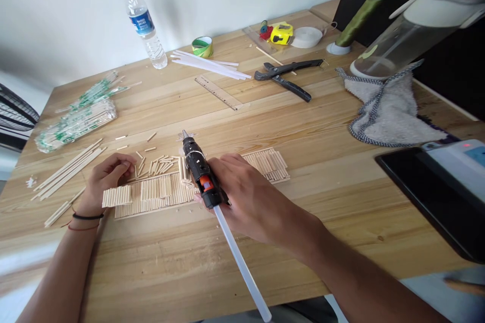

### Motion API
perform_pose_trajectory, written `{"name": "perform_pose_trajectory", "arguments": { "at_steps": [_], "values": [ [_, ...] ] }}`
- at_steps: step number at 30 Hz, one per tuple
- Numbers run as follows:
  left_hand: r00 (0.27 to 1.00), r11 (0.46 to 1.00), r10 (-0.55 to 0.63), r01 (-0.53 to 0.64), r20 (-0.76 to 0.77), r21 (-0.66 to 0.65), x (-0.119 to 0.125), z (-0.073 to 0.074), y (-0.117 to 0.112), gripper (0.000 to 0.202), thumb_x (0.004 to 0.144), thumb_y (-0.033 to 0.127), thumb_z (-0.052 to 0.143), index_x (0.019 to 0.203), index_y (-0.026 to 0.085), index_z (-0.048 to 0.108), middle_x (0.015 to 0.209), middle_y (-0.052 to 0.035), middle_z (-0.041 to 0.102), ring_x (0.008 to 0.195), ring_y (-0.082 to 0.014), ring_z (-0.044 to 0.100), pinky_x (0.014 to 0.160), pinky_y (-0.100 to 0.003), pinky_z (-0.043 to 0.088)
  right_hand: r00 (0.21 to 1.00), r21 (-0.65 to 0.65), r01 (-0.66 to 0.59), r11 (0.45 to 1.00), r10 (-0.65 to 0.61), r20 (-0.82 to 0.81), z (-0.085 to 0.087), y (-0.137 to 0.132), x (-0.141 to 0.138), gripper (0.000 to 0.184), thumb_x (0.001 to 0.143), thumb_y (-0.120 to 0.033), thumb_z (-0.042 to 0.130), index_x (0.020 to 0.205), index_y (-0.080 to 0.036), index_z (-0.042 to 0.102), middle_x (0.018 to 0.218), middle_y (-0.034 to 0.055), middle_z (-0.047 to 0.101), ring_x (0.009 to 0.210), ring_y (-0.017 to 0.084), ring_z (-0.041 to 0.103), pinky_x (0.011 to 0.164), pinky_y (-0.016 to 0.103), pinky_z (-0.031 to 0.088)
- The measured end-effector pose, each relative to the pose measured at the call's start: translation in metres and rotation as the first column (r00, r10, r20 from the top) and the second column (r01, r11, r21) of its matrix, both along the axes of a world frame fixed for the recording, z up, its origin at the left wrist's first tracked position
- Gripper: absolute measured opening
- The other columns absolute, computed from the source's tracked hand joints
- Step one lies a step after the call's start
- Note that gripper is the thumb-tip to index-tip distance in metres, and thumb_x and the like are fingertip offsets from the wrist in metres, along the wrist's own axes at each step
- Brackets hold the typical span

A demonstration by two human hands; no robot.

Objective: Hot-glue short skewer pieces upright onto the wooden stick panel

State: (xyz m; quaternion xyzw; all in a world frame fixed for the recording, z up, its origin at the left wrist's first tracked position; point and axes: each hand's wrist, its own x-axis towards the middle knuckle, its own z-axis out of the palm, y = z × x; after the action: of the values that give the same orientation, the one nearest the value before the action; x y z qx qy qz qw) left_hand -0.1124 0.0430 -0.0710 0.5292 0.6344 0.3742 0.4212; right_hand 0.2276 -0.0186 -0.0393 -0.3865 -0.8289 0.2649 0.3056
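Observation:
My right hand [246, 189] grips a black hot glue gun [197, 164], its nozzle pointing away from me. A long translucent glue stick [242, 265] sticks out of its back end. Beneath the gun lies a panel of short wooden sticks [178, 192] laid side by side, partly hidden by the gun and my hand. My left hand [111, 171] is at the panel's left end, fingers curled and closed; whatever they hold is hidden. Beside the wrist is a small row of joined sticks [116, 196]. Loose cut stick pieces [161, 165] are scattered behind the panel.
Long sticks [70, 174] and plastic-wrapped stick packs [79, 121] lie at left. Farther back are a water bottle [146, 25], green tape [202, 47], glue sticks [210, 64], a ruler [217, 92] and black cutters [282, 75]. At right are a cloth [390, 111], tumbler [409, 30] and tablet-like device [435, 197].

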Motion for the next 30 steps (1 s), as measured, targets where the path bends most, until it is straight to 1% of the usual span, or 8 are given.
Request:
{"name": "perform_pose_trajectory", "arguments": {
  "at_steps": [6, 12, 18, 25, 30],
  "values": [
    [1.000, 1.000, 0.012, -0.012, -0.007, 0.013, 0.003, 0.002, 0.000, 0.029, 0.071, 0.042, 0.082, 0.085, 0.017, 0.076, 0.068, -0.0001, 0.065, 0.061, -0.0112, 0.056, 0.056, -0.020, 0.043, 1.000, -0.018, 0.005, 1.000, -0.005, -0.012, 0.001, 0.000, 0.000, 0.007, 0.094, -0.012, 0.058, 0.099, -0.015, 0.057, 0.094, 0.0080, 0.067, 0.083, 0.023, 0.057, 0.090, 0.041, 0.044],
    [0.999, 0.999, 0.035, -0.035, 0.002, 0.017, 0.010, 0.006, 0.000, 0.030, 0.066, 0.040, 0.084, 0.083, 0.016, 0.077, 0.067, -0.0004, 0.065, 0.060, -0.0109, 0.057, 0.056, -0.020, 0.044, 1.000, -0.009, 0.002, 1.000, -0.002, -0.009, 0.001, -0.001, 0.001, 0.010, 0.093, -0.010, 0.057, 0.099, -0.018, 0.055, 0.094, 0.0074, 0.067, 0.083, 0.023, 0.057, 0.091, 0.041, 0.045],
    [0.999, 0.999, 0.036, -0.037, 0.018, 0.016, 0.010, 0.006, 0.000, 0.030, 0.063, 0.039, 0.086, 0.081, 0.017, 0.076, 0.068, -0.0008, 0.066, 0.062, -0.0110, 0.058, 0.057, -0.020, 0.045, 1.000, -0.012, -0.005, 1.000, 0.005, 0.006, 0.001, 0.000, 0.001, 0.011, 0.093, -0.011, 0.057, 0.103, -0.015, 0.058, 0.100, 0.0107, 0.069, 0.088, 0.025, 0.059, 0.093, 0.042, 0.045],
    [0.999, 0.999, 0.032, -0.032, 0.006, 0.011, 0.010, 0.007, -0.001, 0.029, 0.066, 0.040, 0.084, 0.082, 0.017, 0.075, 0.069, -0.0008, 0.066, 0.063, -0.0112, 0.057, 0.058, -0.020, 0.044, 1.000, -0.023, -0.002, 1.000, 0.002, -0.002, 0.002, -0.001, 0.001, 0.011, 0.094, -0.010, 0.057, 0.103, -0.016, 0.058, 0.098, 0.0094, 0.069, 0.086, 0.024, 0.058, 0.093, 0.042, 0.045],
    [1.000, 1.000, 0.017, -0.017, 0.007, 0.001, 0.002, 0.001, 0.000, 0.028, 0.071, 0.041, 0.082, 0.085, 0.018, 0.076, 0.068, 0.0001, 0.064, 0.063, -0.0114, 0.055, 0.057, -0.021, 0.041, 1.000, -0.024, -0.006, 1.000, 0.007, 0.006, 0.003, 0.000, 0.000, 0.011, 0.093, -0.009, 0.058, 0.100, -0.018, 0.056, 0.098, 0.0087, 0.068, 0.086, 0.024, 0.057, 0.092, 0.042, 0.045]
  ]
}}
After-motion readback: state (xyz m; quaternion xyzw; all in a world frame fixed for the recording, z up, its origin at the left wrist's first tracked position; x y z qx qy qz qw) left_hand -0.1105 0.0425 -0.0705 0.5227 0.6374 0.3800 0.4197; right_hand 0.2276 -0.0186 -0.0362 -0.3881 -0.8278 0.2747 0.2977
